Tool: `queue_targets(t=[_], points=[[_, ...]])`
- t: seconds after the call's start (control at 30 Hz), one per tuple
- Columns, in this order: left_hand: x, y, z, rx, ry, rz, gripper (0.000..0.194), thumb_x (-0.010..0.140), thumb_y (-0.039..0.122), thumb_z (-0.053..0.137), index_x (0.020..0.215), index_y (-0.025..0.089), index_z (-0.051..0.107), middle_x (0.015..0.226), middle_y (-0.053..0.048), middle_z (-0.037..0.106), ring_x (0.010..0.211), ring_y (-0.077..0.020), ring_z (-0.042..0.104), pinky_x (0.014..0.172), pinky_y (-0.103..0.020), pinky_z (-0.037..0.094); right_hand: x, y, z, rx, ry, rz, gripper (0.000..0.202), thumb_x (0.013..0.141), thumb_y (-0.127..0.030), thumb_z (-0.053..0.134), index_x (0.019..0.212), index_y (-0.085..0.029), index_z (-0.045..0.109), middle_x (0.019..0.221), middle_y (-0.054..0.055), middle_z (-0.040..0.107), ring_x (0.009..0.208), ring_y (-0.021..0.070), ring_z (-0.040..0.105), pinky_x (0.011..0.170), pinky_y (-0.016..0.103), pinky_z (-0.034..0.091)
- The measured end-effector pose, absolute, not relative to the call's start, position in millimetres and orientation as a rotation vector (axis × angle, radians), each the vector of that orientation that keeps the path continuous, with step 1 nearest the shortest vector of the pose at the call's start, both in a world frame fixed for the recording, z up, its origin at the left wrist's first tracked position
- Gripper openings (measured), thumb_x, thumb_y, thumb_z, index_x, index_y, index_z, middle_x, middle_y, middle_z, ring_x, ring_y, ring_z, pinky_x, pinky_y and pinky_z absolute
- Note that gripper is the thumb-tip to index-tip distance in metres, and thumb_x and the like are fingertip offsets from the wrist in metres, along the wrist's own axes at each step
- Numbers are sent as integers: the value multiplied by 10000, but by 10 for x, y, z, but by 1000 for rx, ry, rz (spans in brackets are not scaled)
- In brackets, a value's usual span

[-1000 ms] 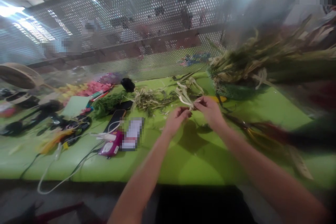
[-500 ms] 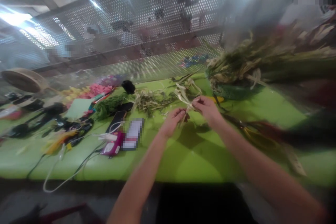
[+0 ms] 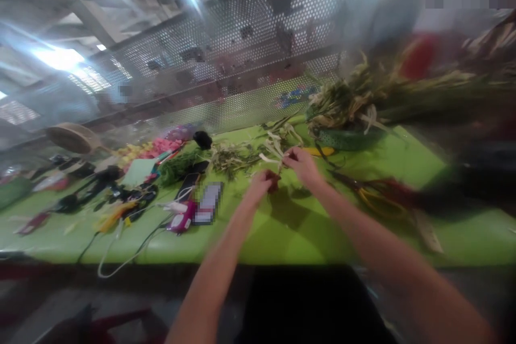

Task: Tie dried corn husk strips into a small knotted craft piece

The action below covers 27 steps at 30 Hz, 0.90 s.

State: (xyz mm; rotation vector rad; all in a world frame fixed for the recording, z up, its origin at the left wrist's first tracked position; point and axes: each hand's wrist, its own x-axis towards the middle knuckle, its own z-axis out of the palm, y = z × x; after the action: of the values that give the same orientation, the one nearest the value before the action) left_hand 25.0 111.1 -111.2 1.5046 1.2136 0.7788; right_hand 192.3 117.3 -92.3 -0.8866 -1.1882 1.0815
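Observation:
Pale dried strips [image 3: 274, 146] fan out upward from between my hands over the green table [image 3: 306, 242]. My right hand [image 3: 301, 164] pinches the strips at their gathered lower part. Just to its left and lower, my left hand [image 3: 264, 183] is closed with fingertips pressed together near the lower end of the strips; what it grips there is too small and blurred to make out. Behind my left hand lies a loose pile of dried pale-green strips [image 3: 231, 158].
A green basket [image 3: 346, 138] heaped with dried leaves stands at the back right, near a yellow object [image 3: 320, 151]. Yellow-handled scissors [image 3: 368, 199] lie right. A phone [image 3: 207, 203], a magenta device [image 3: 183, 219], cables and green foliage [image 3: 177, 164] are on the left.
The camera view has shifted, so the table items appear farther right on the left side. My left hand has drawn slightly down and away from the strips; my right hand still pinches them.

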Motion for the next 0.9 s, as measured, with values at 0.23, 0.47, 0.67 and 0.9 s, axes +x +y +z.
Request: queue_targets(t=[0.23, 0.47, 0.67, 0.9], points=[[330, 954, -1151, 1510, 1379, 899, 232, 806, 399, 585, 823, 168, 568, 434, 59, 513, 378, -95, 444, 459, -224, 330, 1979, 1236, -927, -934, -1220, 1000, 274, 659, -451, 635, 703, -214, 504, 642, -37, 490, 627, 131, 443, 612, 264, 360], [197, 593, -1188, 1426, 1301, 953, 362, 776, 491, 620, 839, 135, 609, 656, -34, 682, 499, -100, 547, 526, -230, 393, 2016, 1323, -955, -994, -1306, 966, 250, 681, -428, 614, 711, -206, 503, 650, -31, 521, 622, 131, 491, 622, 270, 405], [-15, 194, -1063, 1514, 1277, 729, 399, 814, 528, 603, 880, 137, 646, 717, -59, 709, 618, -135, 611, 587, -241, 416, 1970, 1312, -1019, -1082, -1557, 1013, 172, 704, -339, 634, 685, -180, 572, 596, -13, 595, 568, 131, 524, 578, 262, 428], [-424, 82, -947, 1681, 1485, 726, 365, 830, 531, 588, 916, 207, 732, 977, -67, 742, 955, -222, 646, 808, -301, 458, 1984, 1312, -1222, -1344, -1945, 822, 73, 661, -204, 724, 728, -200, 751, 796, 68, 755, 742, 215, 653, 664, 283, 445]])
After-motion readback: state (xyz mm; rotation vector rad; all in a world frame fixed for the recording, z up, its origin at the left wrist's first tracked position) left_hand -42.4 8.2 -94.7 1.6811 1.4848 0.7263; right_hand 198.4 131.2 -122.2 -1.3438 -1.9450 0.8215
